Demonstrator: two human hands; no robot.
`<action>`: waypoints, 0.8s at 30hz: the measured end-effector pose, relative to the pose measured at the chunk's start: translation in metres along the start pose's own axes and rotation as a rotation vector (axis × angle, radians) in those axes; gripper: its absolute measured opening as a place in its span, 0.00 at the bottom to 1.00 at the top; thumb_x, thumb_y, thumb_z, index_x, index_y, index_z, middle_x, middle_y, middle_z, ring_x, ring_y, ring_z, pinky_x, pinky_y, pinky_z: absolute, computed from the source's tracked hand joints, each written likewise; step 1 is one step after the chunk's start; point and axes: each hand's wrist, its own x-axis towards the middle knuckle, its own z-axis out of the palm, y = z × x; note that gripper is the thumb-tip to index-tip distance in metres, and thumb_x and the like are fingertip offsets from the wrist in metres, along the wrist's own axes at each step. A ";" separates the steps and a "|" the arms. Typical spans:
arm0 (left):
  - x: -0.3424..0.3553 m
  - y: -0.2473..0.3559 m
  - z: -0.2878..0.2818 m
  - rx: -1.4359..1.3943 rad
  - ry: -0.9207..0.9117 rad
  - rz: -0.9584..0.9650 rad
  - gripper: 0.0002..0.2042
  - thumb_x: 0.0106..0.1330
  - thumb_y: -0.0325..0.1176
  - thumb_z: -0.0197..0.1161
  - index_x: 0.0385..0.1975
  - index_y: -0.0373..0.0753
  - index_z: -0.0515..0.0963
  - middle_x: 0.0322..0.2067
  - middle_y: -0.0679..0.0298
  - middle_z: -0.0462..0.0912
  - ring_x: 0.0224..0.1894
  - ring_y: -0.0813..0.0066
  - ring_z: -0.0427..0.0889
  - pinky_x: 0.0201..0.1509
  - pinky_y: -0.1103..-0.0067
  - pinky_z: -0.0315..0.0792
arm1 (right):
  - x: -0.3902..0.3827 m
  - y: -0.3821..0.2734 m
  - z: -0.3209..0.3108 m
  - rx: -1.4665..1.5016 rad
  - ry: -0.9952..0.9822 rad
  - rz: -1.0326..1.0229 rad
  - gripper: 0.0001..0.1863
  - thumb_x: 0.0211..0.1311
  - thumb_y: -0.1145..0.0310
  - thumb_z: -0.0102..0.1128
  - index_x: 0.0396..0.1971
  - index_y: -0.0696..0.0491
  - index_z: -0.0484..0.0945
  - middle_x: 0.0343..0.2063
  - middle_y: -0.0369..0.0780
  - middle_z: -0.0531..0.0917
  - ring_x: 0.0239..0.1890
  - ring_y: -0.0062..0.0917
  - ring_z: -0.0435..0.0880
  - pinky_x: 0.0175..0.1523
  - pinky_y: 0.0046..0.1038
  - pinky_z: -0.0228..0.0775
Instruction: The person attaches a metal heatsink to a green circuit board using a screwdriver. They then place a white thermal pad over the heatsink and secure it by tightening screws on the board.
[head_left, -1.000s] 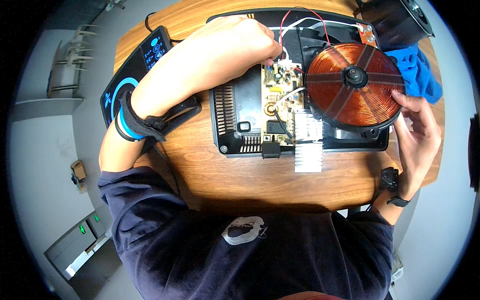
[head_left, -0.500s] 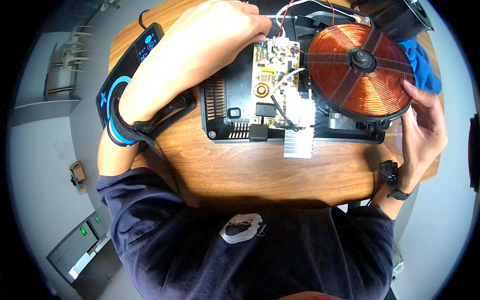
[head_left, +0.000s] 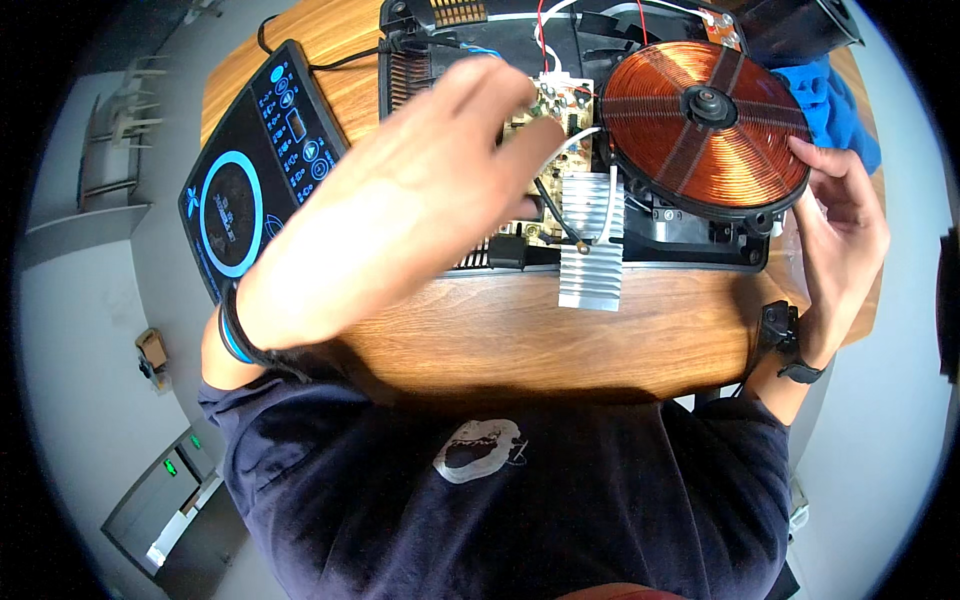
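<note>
My right hand [head_left: 842, 205] grips the right rim of a round copper induction coil [head_left: 705, 125], thumb on top and the fingers partly hidden under it. The coil sits tilted over the right part of a black cooktop base [head_left: 688, 252]. My left hand [head_left: 430, 165], blurred, hovers over the circuit board [head_left: 578, 98] with thumb and fingers apart and nothing visible between them. It hides much of the board. A silver finned heat sink [head_left: 590, 278] juts past the base's near edge. A white wire and a black wire [head_left: 552, 208] lie across it.
The black glass control panel [head_left: 228, 215] with blue markings lies at the left on the wooden table [head_left: 480, 325]. A blue cloth [head_left: 842, 115] and a black container-like object [head_left: 800, 28] are at the far right. Red and white wires [head_left: 545, 35] cross the base's back.
My left hand has come back from the base's far edge toward me, over the board, its fingers spreading. The coil, still in my right hand, and the base appear slightly shifted left in view.
</note>
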 end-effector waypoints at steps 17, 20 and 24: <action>-0.019 0.041 0.029 -0.427 -0.003 -0.105 0.38 0.62 0.36 0.79 0.69 0.35 0.66 0.72 0.38 0.55 0.65 0.36 0.74 0.67 0.60 0.76 | 0.027 -0.045 -0.001 -0.212 -0.003 -0.229 0.18 0.68 0.81 0.69 0.56 0.66 0.83 0.51 0.43 0.89 0.49 0.24 0.89 0.59 0.27 0.82; -0.020 0.044 0.025 -0.395 0.018 -0.086 0.37 0.61 0.34 0.79 0.69 0.37 0.67 0.73 0.38 0.53 0.64 0.37 0.75 0.65 0.60 0.77 | 0.036 -0.048 -0.001 -0.191 -0.006 -0.263 0.17 0.70 0.80 0.68 0.57 0.64 0.83 0.51 0.43 0.89 0.49 0.23 0.89 0.60 0.26 0.82; -0.023 0.040 0.021 -0.403 -0.017 -0.071 0.36 0.61 0.32 0.79 0.69 0.45 0.69 0.74 0.39 0.51 0.66 0.36 0.74 0.65 0.59 0.78 | 0.047 -0.051 0.004 -0.225 0.002 -0.317 0.18 0.72 0.77 0.68 0.59 0.63 0.82 0.41 0.39 0.90 0.43 0.18 0.88 0.54 0.23 0.82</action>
